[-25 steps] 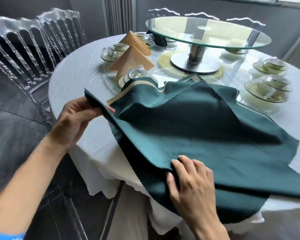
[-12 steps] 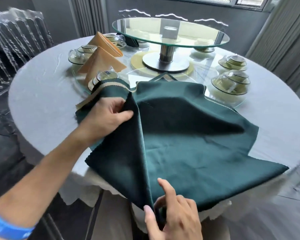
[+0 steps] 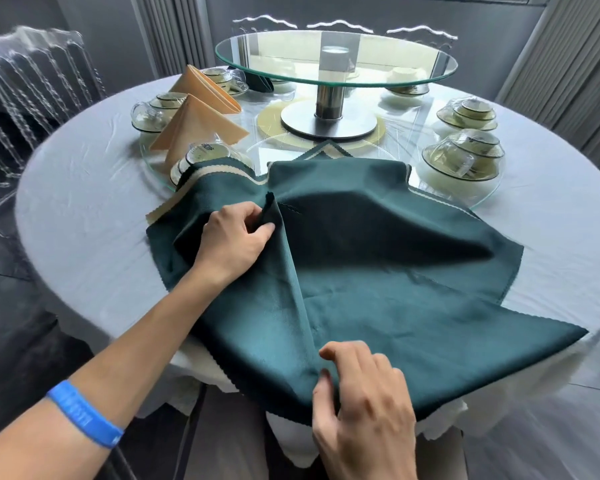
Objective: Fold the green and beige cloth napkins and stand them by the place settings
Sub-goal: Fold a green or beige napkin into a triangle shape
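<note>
A dark green napkin lies spread on the near part of the round table, on a stack of green and beige napkins whose edges show at its far side. My left hand pinches a corner of the green napkin, pulled in toward its middle. My right hand pinches the fold at the near edge over the table rim. Two folded beige napkins stand upright at the far left beside place settings.
A raised glass turntable on a metal stand occupies the table's centre. Cup-and-bowl sets sit on the lower glass ring at right. Clear chairs stand at left and behind. A white tablecloth covers the table.
My left hand has carried the napkin's left corner rightward over the cloth, forming a diagonal fold. My right hand stayed at the near edge. The camera view shifted.
</note>
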Demonstrator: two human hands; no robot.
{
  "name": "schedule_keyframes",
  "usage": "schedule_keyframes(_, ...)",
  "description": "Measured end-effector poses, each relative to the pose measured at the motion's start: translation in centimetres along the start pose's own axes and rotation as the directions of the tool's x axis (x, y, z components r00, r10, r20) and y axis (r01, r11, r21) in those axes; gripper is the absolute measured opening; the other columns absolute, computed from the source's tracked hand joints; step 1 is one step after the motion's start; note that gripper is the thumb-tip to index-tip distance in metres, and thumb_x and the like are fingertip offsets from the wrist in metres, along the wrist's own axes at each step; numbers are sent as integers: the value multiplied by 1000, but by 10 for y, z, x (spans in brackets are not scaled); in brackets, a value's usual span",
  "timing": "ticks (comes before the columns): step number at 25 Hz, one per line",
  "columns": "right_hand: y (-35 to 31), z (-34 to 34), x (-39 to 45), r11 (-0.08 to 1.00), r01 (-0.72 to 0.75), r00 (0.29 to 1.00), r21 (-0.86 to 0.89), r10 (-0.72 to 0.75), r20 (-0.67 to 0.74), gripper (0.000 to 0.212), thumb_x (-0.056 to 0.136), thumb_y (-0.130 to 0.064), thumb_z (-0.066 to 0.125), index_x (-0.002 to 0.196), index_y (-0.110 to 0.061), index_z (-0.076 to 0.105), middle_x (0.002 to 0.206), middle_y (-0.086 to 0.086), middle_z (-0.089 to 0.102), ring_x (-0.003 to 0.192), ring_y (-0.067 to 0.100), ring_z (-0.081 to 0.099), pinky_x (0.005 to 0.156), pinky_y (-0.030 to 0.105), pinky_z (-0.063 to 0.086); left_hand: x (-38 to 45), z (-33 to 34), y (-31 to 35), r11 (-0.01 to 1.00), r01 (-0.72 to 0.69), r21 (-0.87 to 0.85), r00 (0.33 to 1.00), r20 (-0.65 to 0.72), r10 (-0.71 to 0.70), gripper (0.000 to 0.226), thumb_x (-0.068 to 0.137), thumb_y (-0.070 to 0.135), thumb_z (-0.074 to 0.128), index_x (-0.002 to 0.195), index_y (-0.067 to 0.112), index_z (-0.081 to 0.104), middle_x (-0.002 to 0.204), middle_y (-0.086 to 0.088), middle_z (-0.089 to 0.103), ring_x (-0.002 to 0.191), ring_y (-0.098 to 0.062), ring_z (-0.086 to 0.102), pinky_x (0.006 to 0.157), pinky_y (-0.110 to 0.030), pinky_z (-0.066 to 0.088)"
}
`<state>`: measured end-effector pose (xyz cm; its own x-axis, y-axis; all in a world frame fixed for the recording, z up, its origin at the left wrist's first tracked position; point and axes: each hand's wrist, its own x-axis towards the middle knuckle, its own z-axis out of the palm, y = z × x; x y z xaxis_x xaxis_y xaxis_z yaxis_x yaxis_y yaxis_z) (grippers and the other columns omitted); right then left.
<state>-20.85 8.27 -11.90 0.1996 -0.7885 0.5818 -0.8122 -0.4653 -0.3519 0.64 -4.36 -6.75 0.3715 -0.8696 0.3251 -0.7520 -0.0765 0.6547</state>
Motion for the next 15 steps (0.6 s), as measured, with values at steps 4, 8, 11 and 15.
schedule_keyframes(4,-4,10,7,985,174,982,-12,-173,71,32,80,-27,53,105,-18,70,120,1,67,97,26,64,84,36,43,4,3,0,998,6,-55,999,-37,-8,18,86,26,73,100,15,75,92,0,75,85,-19,69,86,-34,54)
schedule_keyframes(8,6,28,4,976,186,932,-110,-140,334,49,98,-41,32,132,-18,60,142,2,54,127,27,54,102,41,32,5,1,2,993,-34,-115,998,-49,29,23,87,19,71,110,21,70,85,3,73,83,-18,69,86,-34,54)
schedule_keyframes(11,12,31,2,973,170,904,-154,-92,417,62,103,-45,11,140,-19,53,148,-1,48,135,25,47,106,45,27,4,3,0,994,-85,-65,994,-79,79,23,88,19,70,110,22,66,80,6,70,79,-21,66,81,-36,53)
schedule_keyframes(15,15,29,12,963,210,905,-170,-126,406,58,99,-48,25,138,-18,55,146,1,51,133,27,49,105,43,28,4,8,-4,987,-155,-48,980,-132,147,23,88,19,70,110,21,65,81,5,71,76,-23,65,77,-38,53)
